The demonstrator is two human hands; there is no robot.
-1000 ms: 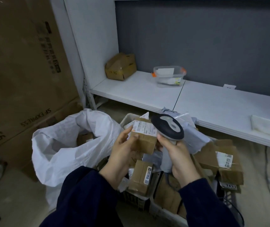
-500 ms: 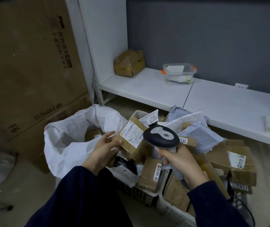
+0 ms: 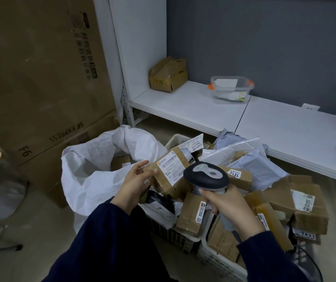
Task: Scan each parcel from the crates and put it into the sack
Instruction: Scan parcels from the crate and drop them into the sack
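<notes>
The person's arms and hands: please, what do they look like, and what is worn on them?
Both arms wear long, plain dark navy sleeves, the left sleeve and the right sleeve, ending at the wrists. The left hand and the right hand are bare: no gloves, and no ring or watch shows.

At frame centre, the left hand [image 3: 135,181] holds a labelled parcel [image 3: 170,173]; the right hand [image 3: 229,206] grips a scanner [image 3: 206,176] over the crates [image 3: 222,259], beside the sack [image 3: 93,169].
</notes>
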